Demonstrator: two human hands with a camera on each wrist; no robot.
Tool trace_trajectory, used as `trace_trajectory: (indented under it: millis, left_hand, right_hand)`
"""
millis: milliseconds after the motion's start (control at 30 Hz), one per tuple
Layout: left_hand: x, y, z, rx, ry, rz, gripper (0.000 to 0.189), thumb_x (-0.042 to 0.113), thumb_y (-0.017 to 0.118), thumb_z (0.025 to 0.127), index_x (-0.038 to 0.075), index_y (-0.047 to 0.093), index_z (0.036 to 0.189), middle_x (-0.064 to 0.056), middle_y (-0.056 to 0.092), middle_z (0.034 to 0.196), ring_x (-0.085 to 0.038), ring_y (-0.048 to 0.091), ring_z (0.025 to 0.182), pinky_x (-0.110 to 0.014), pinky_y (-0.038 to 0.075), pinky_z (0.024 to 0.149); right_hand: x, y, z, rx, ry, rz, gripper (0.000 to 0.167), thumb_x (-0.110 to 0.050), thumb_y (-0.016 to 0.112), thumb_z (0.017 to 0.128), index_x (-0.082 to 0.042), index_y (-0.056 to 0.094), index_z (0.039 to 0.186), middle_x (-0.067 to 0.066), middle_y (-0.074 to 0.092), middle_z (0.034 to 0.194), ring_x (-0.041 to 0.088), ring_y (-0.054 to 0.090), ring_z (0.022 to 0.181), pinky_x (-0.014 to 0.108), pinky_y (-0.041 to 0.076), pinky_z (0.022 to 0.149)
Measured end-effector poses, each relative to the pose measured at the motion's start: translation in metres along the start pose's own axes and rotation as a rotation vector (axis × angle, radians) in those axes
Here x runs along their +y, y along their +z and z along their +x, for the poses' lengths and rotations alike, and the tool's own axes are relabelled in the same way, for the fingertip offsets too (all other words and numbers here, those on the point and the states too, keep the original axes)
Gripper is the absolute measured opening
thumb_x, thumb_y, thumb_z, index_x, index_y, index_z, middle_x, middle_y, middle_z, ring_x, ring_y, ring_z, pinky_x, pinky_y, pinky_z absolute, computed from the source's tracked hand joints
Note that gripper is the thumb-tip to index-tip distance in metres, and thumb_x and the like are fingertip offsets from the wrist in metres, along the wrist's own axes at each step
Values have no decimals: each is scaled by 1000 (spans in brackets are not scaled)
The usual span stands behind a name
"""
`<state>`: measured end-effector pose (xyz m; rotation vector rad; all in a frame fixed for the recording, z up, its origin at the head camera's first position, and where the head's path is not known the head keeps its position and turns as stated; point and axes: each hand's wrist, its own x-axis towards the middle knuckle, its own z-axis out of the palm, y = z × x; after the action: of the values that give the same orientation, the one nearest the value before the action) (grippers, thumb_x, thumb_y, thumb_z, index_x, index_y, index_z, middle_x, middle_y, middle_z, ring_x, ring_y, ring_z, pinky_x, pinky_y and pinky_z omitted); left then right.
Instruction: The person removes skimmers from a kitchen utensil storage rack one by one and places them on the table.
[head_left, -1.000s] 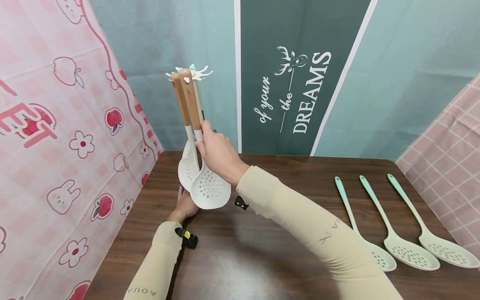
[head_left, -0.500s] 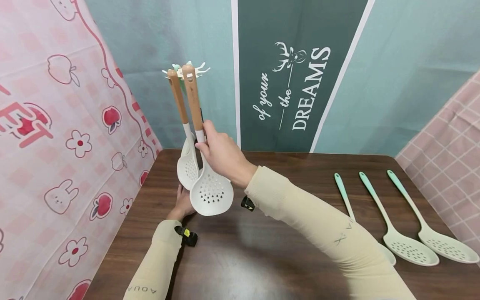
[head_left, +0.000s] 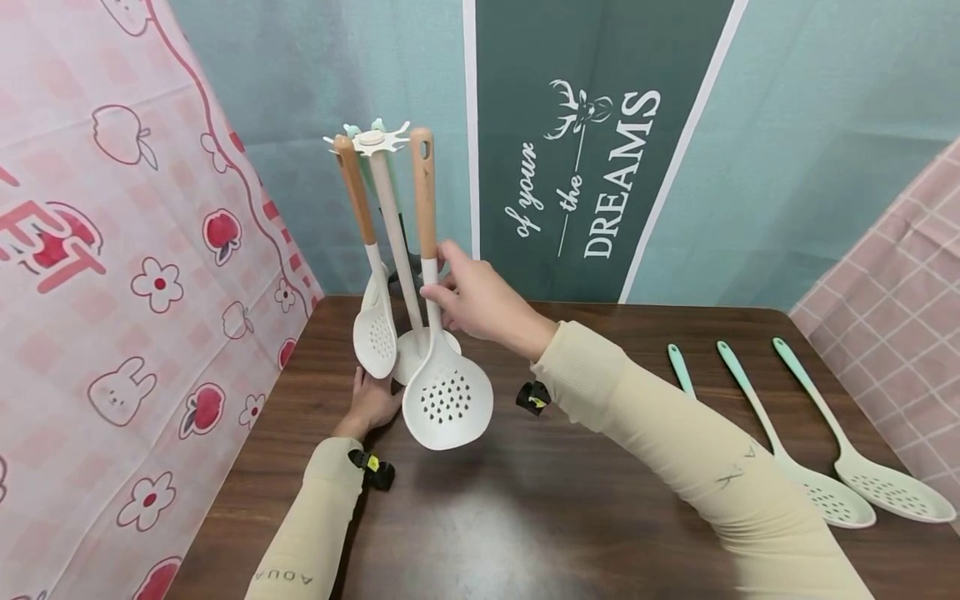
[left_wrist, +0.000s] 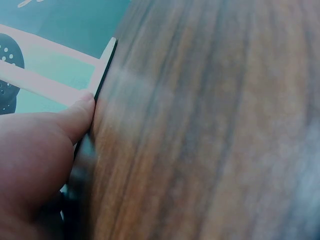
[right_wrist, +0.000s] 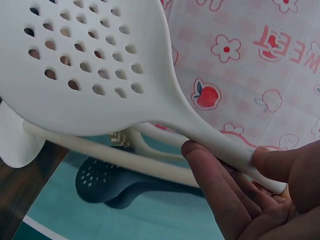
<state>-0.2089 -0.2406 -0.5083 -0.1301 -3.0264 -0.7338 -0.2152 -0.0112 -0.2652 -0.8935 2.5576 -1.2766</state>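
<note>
My right hand (head_left: pixel 483 300) pinches the white neck of a skimmer (head_left: pixel 448 396) with a wooden handle, held nearly upright just right of a white utensil stand (head_left: pixel 397 242). The right wrist view shows thumb and fingers on that neck below the perforated bowl (right_wrist: pixel 95 65). A smaller white skimmer (head_left: pixel 376 342) with a wooden handle hangs at the stand's left. Low at the stand's round base (head_left: pixel 408 358), my left hand (head_left: pixel 372 406) holds its edge. Its thumb (left_wrist: pixel 82 110) lies on the rim in the left wrist view; its other fingers are mostly hidden.
Behind the stand hang dark utensils (right_wrist: pixel 97 180). Three mint-handled skimmers lie on the wooden table (head_left: pixel 480 517) at right, one (head_left: pixel 680 368) largely covered by my right sleeve. A pink cloth (head_left: pixel 172 333) covers the left side; a teal curtain (head_left: pixel 570 192) hangs behind.
My right hand has drawn the larger skimmer rightward and slightly nearer, uncovering the stand's pole and hook top. My left hand has stayed at the base.
</note>
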Motion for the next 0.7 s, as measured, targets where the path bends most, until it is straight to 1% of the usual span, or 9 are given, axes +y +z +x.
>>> trace_trajectory:
  millis: [133, 333, 467, 567, 700]
  left_hand:
    - [-2, 1, 2, -1, -1, -4, 79, 32, 64, 100, -7, 26, 157, -33, 22, 161, -53, 16, 149, -67, 4, 119]
    - [0, 1, 3, -18, -8, -17, 83, 36, 65, 100, -6, 22, 158, -31, 17, 163, -52, 13, 150, -67, 2, 119]
    - [-1, 1, 3, -19, -11, -21, 84, 36, 65, 100, -6, 21, 158, -31, 15, 164, -52, 12, 150, -66, 0, 119]
    - [-1, 1, 3, -25, -15, -22, 85, 36, 64, 100, -6, 20, 159, -30, 14, 165, -51, 11, 151, -66, -1, 119]
    - [-2, 2, 3, -21, -9, -17, 85, 36, 64, 100, -5, 20, 159, -30, 14, 165, -51, 11, 151, -66, 0, 119]
  right_hand:
    - [8, -5, -5, -6, 20, -11, 29, -16, 58, 105, -6, 41, 126, 15, 75, 103, 18, 71, 67, 32, 60, 63]
    - [31, -6, -19, -19, 44, -24, 27, -14, 58, 105, -5, 41, 123, 15, 75, 99, 18, 70, 65, 33, 59, 62]
    - [41, -9, -25, -20, 58, -34, 26, -13, 58, 105, -5, 42, 123, 16, 75, 100, 21, 72, 67, 33, 60, 61]
    - [46, -14, -29, -27, 83, -26, 27, -13, 58, 105, -5, 42, 124, 18, 74, 101, 22, 73, 68, 32, 60, 61]
    - [52, -21, -37, -33, 118, -29, 29, -12, 59, 104, -5, 42, 126, 18, 74, 100, 20, 72, 68, 32, 61, 61]
